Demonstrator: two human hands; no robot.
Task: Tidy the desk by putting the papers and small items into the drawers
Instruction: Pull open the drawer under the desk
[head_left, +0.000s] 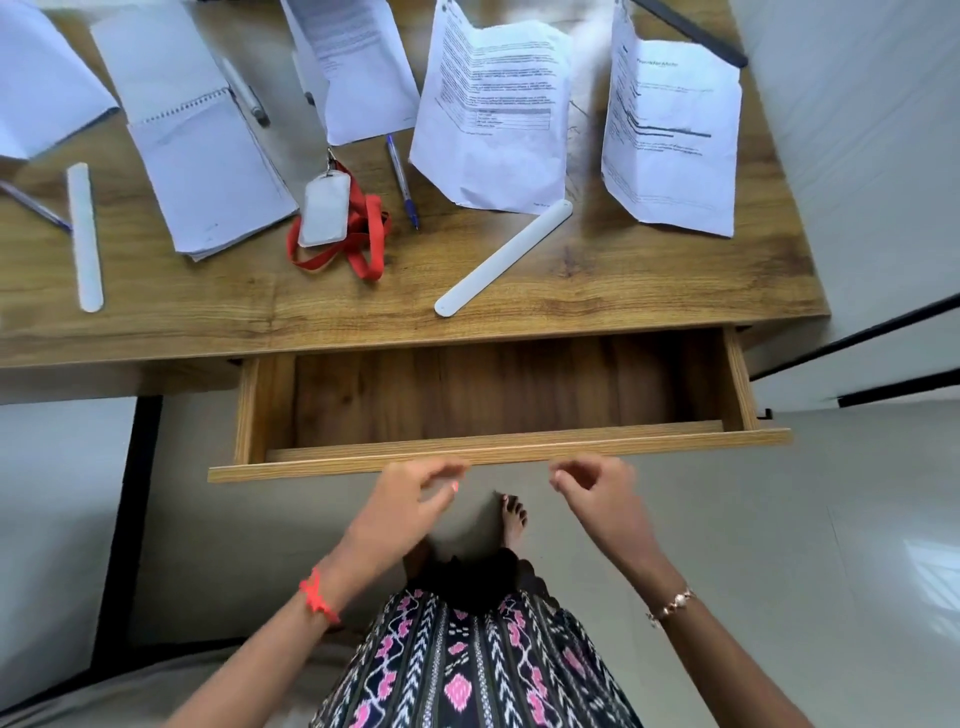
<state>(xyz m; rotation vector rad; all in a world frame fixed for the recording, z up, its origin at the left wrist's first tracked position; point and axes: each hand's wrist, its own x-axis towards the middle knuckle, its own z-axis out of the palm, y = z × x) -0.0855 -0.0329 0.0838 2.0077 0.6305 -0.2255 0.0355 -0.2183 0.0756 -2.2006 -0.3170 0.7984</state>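
The wooden drawer (498, 457) stands pulled out below the desk's front edge, and I see nothing inside it. My left hand (410, 499) and my right hand (597, 491) hover just in front of the drawer's front panel, fingers loosely curled, holding nothing. On the desk (467, 291) lie several printed papers (493, 119), a spiral notepad (208, 166), a badge holder (324, 208) on a red lanyard (363, 244), a blue pen (402, 182) and two white flat strips (501, 260).
A grey marker (247, 93) lies beside the notepad and another pen (34, 205) at the far left. A dark bar (691, 31) rests at the back right. A black desk leg (130, 519) stands at the left. White wall panels are on the right.
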